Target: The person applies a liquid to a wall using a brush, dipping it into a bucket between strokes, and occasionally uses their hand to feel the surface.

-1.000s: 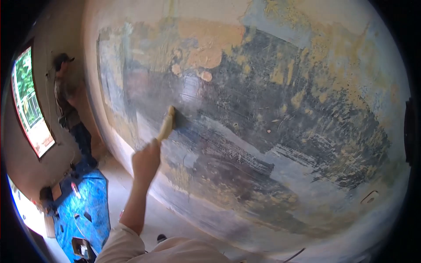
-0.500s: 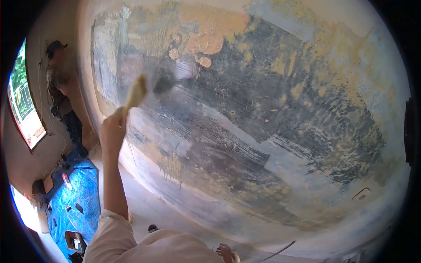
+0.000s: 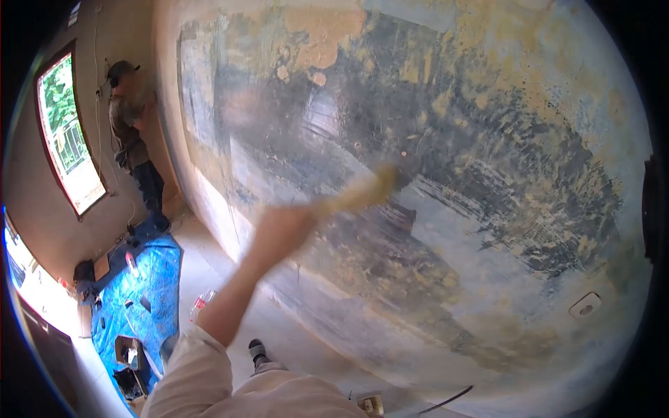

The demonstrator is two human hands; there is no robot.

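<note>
My left hand [image 3: 284,230] is closed round the handle of a yellowish brush [image 3: 362,194], blurred by motion. The arm reaches up from the lower left, and the brush points right across the large wall [image 3: 453,244], which has dark grey, yellowish and pale patches. Whether the bristles touch the wall is unclear. At the bottom, a small pale container [image 3: 371,403] shows beside the shirt. My right hand is not visible.
On the left, a person in a dark cap [image 3: 132,139] stands facing the wall near a window [image 3: 67,132]. A blue sheet [image 3: 164,279] with boxes and tools lies on the floor. A clear bottle [image 3: 203,302] is by my forearm. An oval wall fitting [image 3: 585,305] is at the right.
My left hand and the brush have swung right and slightly down across the wall. My right hand has dropped out of sight. The view has shifted, and my foot shows more.
</note>
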